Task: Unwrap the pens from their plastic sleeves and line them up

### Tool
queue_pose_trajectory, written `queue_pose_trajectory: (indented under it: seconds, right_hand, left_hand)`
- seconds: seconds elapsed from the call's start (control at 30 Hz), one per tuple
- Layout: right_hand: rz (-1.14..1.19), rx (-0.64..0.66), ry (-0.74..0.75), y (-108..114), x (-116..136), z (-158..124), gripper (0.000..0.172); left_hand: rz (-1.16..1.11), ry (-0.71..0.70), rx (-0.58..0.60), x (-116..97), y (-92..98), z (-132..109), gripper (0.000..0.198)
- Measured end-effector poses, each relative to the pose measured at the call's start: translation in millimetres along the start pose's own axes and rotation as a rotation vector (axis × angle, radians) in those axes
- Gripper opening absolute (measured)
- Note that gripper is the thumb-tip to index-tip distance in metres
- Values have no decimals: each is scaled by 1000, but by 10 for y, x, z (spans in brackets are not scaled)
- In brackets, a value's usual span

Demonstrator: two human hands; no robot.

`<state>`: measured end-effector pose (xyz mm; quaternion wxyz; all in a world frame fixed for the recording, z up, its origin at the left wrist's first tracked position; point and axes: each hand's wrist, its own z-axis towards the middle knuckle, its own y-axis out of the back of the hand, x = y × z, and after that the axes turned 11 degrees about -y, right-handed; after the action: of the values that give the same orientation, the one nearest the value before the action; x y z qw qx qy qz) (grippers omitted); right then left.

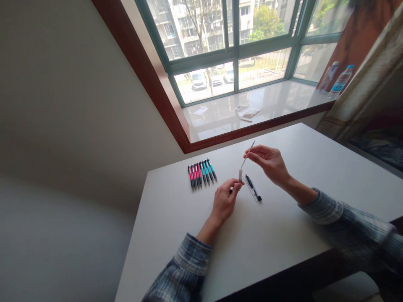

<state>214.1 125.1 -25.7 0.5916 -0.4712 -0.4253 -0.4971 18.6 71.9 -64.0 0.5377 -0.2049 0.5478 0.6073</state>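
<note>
My left hand (225,199) is closed around a short white pen barrel (240,175), held upright above the table. My right hand (267,161) pinches a thin pen refill (248,154), tilted, with its lower end at the top of the barrel. Just right of my left hand, black pen parts (253,188) lie on the white table beside a thin clear piece. Farther left, several pens (202,173) lie side by side in a row, pink ones on the left and teal ones on the right, all with black grips.
The white table (176,218) meets a window sill (220,121) at the back. On the sill lie a crumpled white item (247,113) and, at the far right, plastic bottles (341,82). A curtain (362,84) hangs at the right.
</note>
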Motion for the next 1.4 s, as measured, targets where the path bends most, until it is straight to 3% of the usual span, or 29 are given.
queue_pose_trajectory:
  seconds: [0.33,0.7,1.17,1.4]
  right_hand:
    - [-8,-41,32,20,36,-1,21]
    - [-209,297,-84,-14,-20,-45,24]
    - [-306,281,-85,23,52,-22,31]
    - [-292,390,-155,12,88,-45,37]
  left_hand:
    - [18,6,10,-11,-9,3,34]
    - [5,-13,-4,-17,-4,11,38]
    - [-40,-13,-15,-17,-8,8,36]
    - [-16,-22,-29,-25,-6,11,36]
